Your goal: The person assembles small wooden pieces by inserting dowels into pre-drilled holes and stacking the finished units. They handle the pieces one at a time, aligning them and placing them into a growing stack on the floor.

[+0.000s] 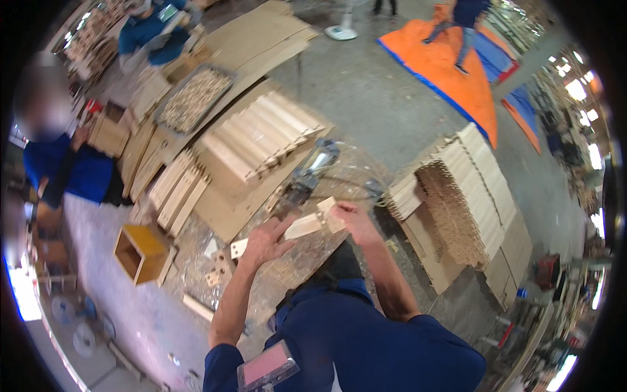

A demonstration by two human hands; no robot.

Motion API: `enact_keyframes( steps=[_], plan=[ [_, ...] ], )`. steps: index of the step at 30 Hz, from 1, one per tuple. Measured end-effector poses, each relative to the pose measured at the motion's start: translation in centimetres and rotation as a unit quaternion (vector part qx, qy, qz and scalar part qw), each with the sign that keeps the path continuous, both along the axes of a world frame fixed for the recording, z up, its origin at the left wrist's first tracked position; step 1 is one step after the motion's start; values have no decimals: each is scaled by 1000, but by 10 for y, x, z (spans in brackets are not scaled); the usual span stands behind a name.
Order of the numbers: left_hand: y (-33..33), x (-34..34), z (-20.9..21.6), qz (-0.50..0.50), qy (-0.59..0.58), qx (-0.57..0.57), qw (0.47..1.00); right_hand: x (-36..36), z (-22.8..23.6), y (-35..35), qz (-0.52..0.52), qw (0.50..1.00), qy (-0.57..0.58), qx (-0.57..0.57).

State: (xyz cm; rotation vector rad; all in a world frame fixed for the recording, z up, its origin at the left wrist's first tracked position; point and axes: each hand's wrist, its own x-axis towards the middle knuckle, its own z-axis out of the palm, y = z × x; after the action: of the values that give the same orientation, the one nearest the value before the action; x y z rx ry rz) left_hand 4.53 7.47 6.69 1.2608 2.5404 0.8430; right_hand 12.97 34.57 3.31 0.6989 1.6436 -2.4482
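Observation:
A pale wooden slat (302, 227) with dark holes at its left end lies across the workbench in front of me. My left hand (264, 240) grips it near that end, thumb and forefinger along its two sides. At its other end, a short pale wooden block (332, 214) stands crosswise against the slat. My right hand (353, 219) pinches this block by its right edge; the fingertips behind it are hidden. Whether the block and slat are joined, I cannot tell. Just beyond the slat lies a dark tool (300, 189), its kind unclear.
Stacked boards (261, 134) lie beyond on cardboard, with a tray of small wooden pieces (196, 98) behind. More boards are piled at right (467, 189). A yellowish open box (142, 255) stands left. Two co-workers (68, 163) are at the left; another person stands on an orange tarp (437, 72).

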Motion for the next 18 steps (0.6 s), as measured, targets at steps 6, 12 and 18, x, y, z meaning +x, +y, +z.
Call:
enact_keyframes(
  steps=[6,12,18],
  plan=[
    [9,1,-8,49,6,13,999,-17,6,13,38,996,-47,69],
    [55,-13,-8,75,-9,12,997,-48,2,49,58,995,-83,19],
    [76,-31,-7,111,-37,-24,993,-91,-5,71,143,986,-87,17]
  ],
)
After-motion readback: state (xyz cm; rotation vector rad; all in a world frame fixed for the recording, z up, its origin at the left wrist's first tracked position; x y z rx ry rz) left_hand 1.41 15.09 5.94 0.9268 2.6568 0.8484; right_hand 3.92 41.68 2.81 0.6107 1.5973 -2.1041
